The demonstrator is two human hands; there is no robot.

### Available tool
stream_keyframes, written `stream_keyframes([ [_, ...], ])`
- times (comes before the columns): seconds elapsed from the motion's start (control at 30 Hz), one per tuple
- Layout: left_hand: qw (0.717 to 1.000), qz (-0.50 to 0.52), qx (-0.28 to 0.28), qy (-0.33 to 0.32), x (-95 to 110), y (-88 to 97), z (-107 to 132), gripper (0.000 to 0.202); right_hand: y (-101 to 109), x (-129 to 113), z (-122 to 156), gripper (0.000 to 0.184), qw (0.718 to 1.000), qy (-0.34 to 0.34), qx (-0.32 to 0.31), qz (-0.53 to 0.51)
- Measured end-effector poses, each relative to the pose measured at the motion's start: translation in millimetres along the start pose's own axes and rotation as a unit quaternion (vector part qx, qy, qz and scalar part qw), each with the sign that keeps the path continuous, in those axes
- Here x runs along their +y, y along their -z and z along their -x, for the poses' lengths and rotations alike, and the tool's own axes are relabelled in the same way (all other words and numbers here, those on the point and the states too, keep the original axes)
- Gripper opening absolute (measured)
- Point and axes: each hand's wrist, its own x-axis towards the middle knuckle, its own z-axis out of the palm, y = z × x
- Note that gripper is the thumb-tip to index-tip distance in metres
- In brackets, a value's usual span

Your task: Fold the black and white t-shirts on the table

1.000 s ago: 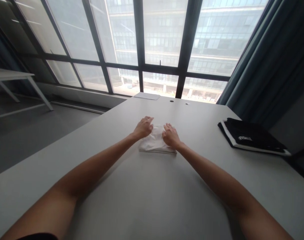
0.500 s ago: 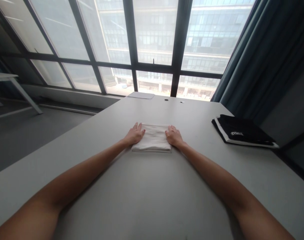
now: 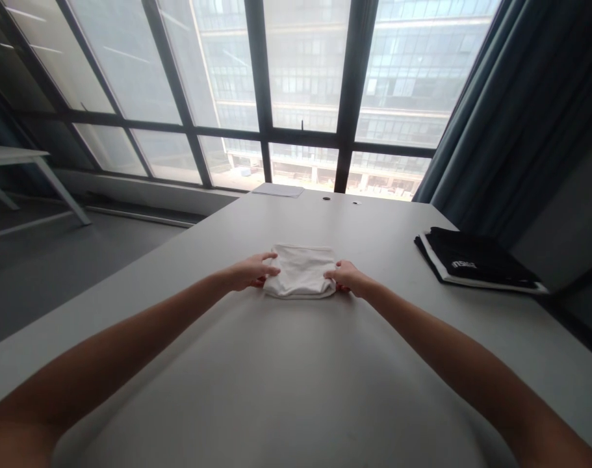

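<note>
A white folded cloth, perhaps a garment (image 3: 303, 272), lies between my hands on the white table (image 3: 276, 364). Gripping its left edge, my left hand (image 3: 254, 270) has the thumb on top and the other fingers partly hidden at the side. On the opposite edge, my right hand (image 3: 348, 277) pinches the cloth with thumb above and fingers curled under it. The near side of the cloth bulges a little and its top is slightly wrinkled.
A stack of folded black and white clothes (image 3: 476, 260) rests at the table's right side. Paper sheets (image 3: 279, 190) lie at the far end, near a round cable hole (image 3: 326, 199). Beyond stand windows, a blue curtain (image 3: 476, 130) and another table (image 3: 13, 155) on the left.
Both hands have gone from lying flat on the cloth to gripping its left and right sides. The cloth's near edge is now rounder and looks slightly raised.
</note>
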Motion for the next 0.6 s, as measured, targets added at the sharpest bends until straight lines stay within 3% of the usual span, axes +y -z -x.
stream_keyframes([
  [0.17,0.994,-0.017,0.031,-0.107,-4,-22.0,7,0.068,-2,2,6,0.065,0.992,0.024,0.003,-0.123],
  [0.3,0.985,0.033,0.021,-0.169,12,-41.3,11,0.054,23,-2,26,0.052,0.973,0.04,0.004,-0.227],
  [0.37,0.982,0.093,-0.017,-0.162,33,-56.2,15,0.05,54,-5,43,0.042,0.961,0.061,-0.002,-0.269],
  [0.47,0.969,0.186,-0.093,-0.135,76,-91.0,22,0.037,115,-5,69,0.031,0.942,0.066,0.008,-0.328],
  [0.6,0.937,0.281,-0.196,-0.066,141,-163.1,17,0.016,209,0,87,0.014,0.932,0.058,0.085,-0.347],
])
